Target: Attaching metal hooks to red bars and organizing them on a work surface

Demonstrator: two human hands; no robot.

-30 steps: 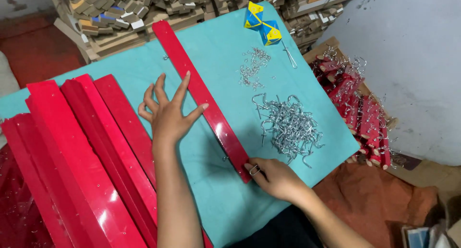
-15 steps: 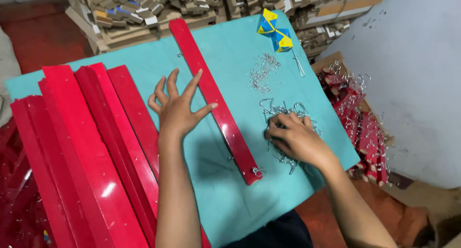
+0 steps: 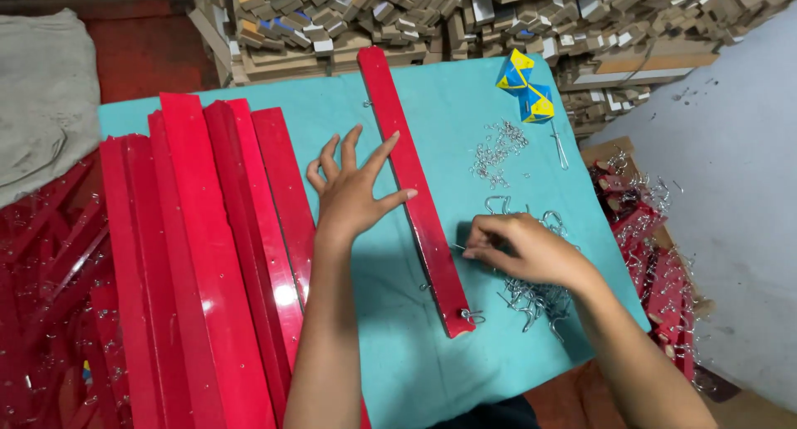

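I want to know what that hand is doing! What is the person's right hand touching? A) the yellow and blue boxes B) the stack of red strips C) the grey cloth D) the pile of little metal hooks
D: the right hand rests on the pile of metal hooks on the teal table, while the left hand presses the single red strip.

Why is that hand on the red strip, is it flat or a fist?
Flat: the left hand rests spread, fingers apart, on the red strip.
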